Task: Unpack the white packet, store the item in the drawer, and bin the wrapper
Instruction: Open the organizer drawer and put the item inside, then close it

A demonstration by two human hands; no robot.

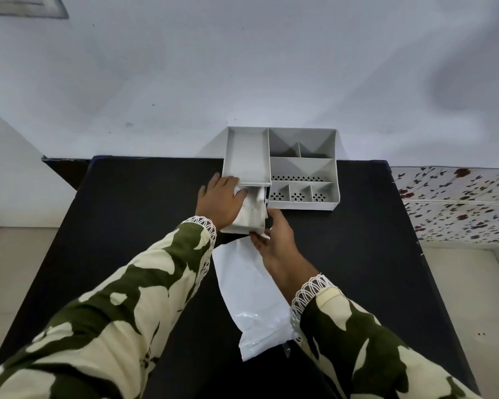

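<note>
- Head view: a grey organizer (300, 165) with many little boxes stands at the far edge of a black table (127, 226), against a white wall (242, 67).
- Its drawer (247, 227) at the front left is pulled out toward the person.
- A silvery item (251, 210) lies inside the drawer.
- The left hand (221, 200) lies flat on the item, fingers spread and pressing down, not gripping.
- The right hand (274, 240) is at the drawer's near right corner. Its fingers are loosely open and the fingertips touch the drawer front.
- The white wrapper (254, 298) lies flat on the table, just in front of the drawer, partly under the right wrist. No hand holds it.
- Both sleeves (113, 312) are green and cream with lace cuffs.
</note>
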